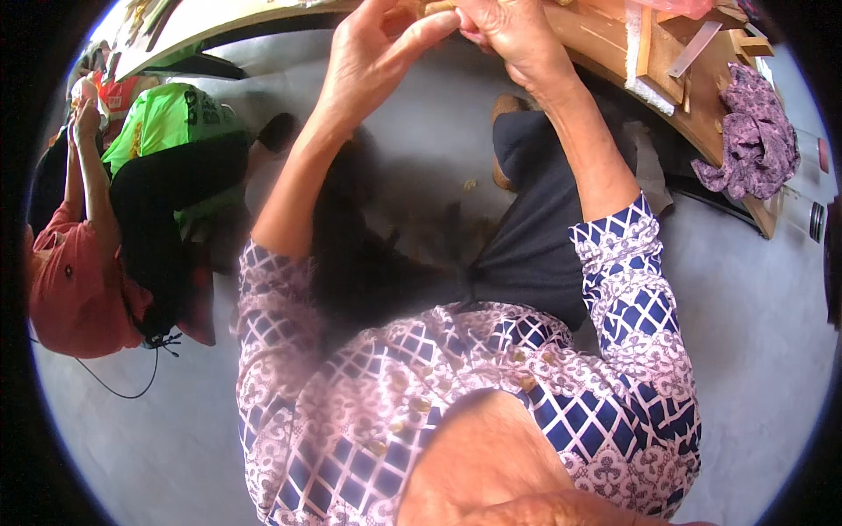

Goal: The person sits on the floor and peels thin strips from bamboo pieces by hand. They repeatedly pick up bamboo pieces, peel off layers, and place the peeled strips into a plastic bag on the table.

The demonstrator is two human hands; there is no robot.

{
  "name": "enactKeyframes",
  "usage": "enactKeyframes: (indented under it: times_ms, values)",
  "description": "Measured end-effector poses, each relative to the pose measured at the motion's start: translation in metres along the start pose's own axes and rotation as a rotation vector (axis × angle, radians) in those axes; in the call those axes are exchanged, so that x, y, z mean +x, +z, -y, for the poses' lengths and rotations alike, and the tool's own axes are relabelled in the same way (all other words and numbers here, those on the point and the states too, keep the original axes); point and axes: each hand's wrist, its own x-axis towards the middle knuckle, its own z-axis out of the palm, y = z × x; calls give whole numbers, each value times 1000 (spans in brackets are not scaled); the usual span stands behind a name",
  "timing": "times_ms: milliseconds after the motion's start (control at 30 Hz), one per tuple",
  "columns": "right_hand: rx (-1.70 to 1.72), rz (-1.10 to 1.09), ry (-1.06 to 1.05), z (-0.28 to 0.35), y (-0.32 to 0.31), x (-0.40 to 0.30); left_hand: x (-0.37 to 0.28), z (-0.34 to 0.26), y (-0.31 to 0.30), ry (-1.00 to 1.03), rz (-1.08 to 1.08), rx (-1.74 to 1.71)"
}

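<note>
My left hand [375, 62] and my right hand [516, 43] meet at the top edge of the view, over the near edge of a wooden table [592, 43]. The left thumb reaches across until its tip is at the right fingertips. A small tan piece [439, 8] shows between the hands, partly cut off by the picture's edge. Its kind is unclear, and I cannot tell which hand grips it. The right thumb and fingers are bent close together. Most of the left fingers are out of view.
On the table's right lie wooden blocks [661, 79], a flat translucent strip [695, 49], pink plastic [684, 6] and a crumpled purple cloth [756, 135]. Clear containers [799, 210] stand beyond its corner. At left sits another person [92, 283] with a green plastic bag [168, 121] on the lap.
</note>
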Motion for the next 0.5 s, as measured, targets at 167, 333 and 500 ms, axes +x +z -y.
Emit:
enactKeyframes:
  times_ms: [167, 333, 500]
  values:
    - [-91, 74, 71, 8, 8, -3, 6, 16, -17, -14, 168, 159]
    - [206, 31, 187, 2, 3, -4, 2, 17, -6, -40, 40, 153]
    - [291, 30, 250, 4, 1, -7, -3, 21, 3, 50, -42, 137]
